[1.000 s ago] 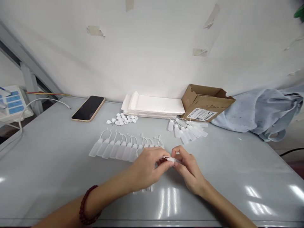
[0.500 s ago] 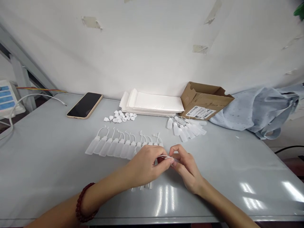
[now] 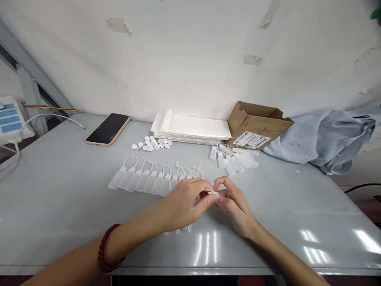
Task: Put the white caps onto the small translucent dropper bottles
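My left hand (image 3: 186, 201) and my right hand (image 3: 235, 204) meet above the table, fingertips pinched on one small translucent tag with a white loop string (image 3: 212, 192). Most of that tag is hidden by the fingers. Behind and left of my hands lies a row of several translucent tags (image 3: 143, 180), each with a white string curling from its top. My left hand covers the row's right end. Under my left hand, the ends of some clear strips (image 3: 188, 228) show. Farther back on the right is a loose pile of similar tags (image 3: 233, 161).
White caps (image 3: 153, 143) lie in a heap before a stack of white envelopes (image 3: 196, 127). A phone (image 3: 107, 129) rests at the left. An open cardboard box (image 3: 256, 125) and light blue cloth (image 3: 321, 139) stand at the back right. A white cable (image 3: 59, 115) hangs over the left edge.
The view has shifted slightly. Both hands keep their pinch on the tag, with the string now turned a little between the fingertips. The other things lie as before.
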`<state>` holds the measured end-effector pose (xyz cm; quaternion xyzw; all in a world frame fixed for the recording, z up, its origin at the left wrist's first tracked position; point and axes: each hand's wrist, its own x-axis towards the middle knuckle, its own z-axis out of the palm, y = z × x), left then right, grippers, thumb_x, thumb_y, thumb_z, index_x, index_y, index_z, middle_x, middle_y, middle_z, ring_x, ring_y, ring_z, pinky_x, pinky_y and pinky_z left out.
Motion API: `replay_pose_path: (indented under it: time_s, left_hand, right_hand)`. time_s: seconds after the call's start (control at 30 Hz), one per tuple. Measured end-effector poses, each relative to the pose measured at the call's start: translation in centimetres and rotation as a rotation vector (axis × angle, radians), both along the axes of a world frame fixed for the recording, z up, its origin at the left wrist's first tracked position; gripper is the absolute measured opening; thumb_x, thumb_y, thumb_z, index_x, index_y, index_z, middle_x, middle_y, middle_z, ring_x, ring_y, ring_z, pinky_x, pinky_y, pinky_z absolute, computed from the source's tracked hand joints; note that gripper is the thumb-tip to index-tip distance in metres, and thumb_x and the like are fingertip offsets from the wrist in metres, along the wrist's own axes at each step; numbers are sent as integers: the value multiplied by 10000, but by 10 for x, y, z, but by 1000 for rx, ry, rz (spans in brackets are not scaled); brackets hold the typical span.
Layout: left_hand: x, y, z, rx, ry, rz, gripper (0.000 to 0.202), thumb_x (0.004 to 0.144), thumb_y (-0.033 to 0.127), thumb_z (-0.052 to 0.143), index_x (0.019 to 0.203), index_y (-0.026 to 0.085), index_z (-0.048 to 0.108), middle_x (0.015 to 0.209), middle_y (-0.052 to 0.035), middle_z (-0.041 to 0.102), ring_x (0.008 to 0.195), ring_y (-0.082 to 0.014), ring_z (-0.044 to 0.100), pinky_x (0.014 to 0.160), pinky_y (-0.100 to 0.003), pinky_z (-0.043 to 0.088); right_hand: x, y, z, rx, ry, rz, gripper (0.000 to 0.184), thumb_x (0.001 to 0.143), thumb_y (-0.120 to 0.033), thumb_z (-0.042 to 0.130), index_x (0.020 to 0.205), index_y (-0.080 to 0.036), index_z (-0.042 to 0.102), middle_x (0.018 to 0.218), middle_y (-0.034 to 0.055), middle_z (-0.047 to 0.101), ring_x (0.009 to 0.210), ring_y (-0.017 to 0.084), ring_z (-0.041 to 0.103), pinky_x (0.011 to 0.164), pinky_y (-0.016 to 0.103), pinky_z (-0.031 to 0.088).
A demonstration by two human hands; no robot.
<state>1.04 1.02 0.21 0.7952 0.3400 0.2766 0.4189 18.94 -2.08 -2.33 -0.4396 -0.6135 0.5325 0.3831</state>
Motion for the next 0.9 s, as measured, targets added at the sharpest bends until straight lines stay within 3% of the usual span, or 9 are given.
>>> replay_pose_path:
  time_s: [0.33, 0.7, 0.8, 0.9]
  left_hand:
    - [2, 1, 4, -61, 19, 1, 246, 878, 246, 520, 657, 148, 567, 610, 35, 515, 587, -90, 446, 574, -218, 340]
    - [-1, 2, 1, 39, -9, 2, 136, 874, 215, 532, 787, 155, 618, 722, 11, 600, 659, -106, 517, 641, -225, 393]
    - [-7, 10, 6, 39, 28, 28, 138, 871, 266, 539, 869, 164, 632, 804, -3, 645, 722, -122, 562, 664, -230, 420]
    - [-22, 28, 10, 71, 140, 206, 196, 893, 292, 468, 871, 185, 631, 874, -10, 674, 734, -136, 579, 666, -240, 445]
  right_hand:
    - [1, 2, -1, -48, 21, 6, 55, 828, -209, 418, 874, -226, 394, 496, -113, 272, 468, 86, 208, 450, 211, 172]
    - [-3, 13, 9, -209, 155, 19, 105, 724, -245, 446, 811, -224, 392, 480, -122, 218, 450, 72, 134, 416, 198, 132]
    - [2, 19, 12, -166, 153, -58, 97, 747, -252, 442, 827, -222, 396, 497, -113, 247, 449, 75, 177, 431, 206, 158]
    - [13, 29, 13, -51, 73, -227, 67, 816, -270, 429, 854, -229, 393, 500, -105, 282, 450, 88, 240, 455, 222, 199]
